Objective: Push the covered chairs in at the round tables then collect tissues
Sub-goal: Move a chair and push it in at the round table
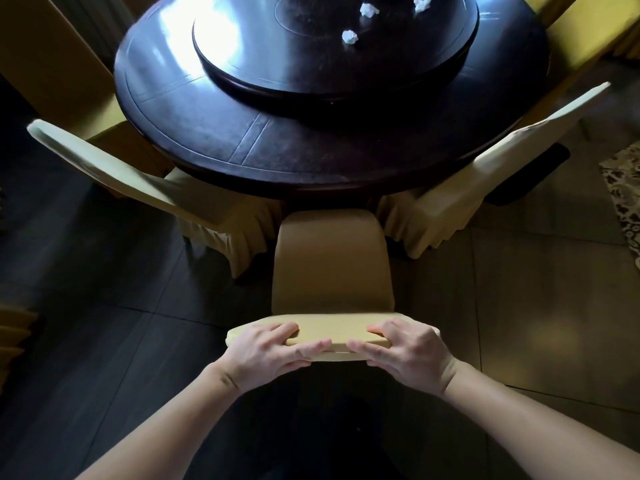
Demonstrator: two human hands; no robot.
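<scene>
- A view from the person's head, looking down past two bare forearms at a dark round table (pixel 242 133) ringed by chairs in pale yellow fabric covers.
- The left hand (pixel 266 355) grips the top edge of the nearest covered chair (pixel 332 265), fingers curled over the front of the backrest and thumb behind it.
- The right hand (pixel 405 351) clasps the same top edge just beside the left one, fingers wrapped over the fabric in the same way.
- This chair stands square to the near edge of the table; the front of its seat reaches the table's rim, and whether it goes under the rim is hard to tell in the shadow.
- A second covered chair (pixel 145 188) sits at the table's near-left edge, its back angled outward and its pleated skirt hanging beside the middle chair.
- A third covered chair (pixel 485 174) sits at the near-right edge, angled the opposite way.
- A raised dark turntable (pixel 277 67) fills the centre of the table, with bright window glare on its left side.
- Crumpled white tissues lie on the turntable: one (pixel 349 37) towards its near side, one (pixel 369 10) farther back, and another (pixel 423 3) near the far right edge.
- The floor (pixel 104 341) is large dark glossy tiles.
</scene>
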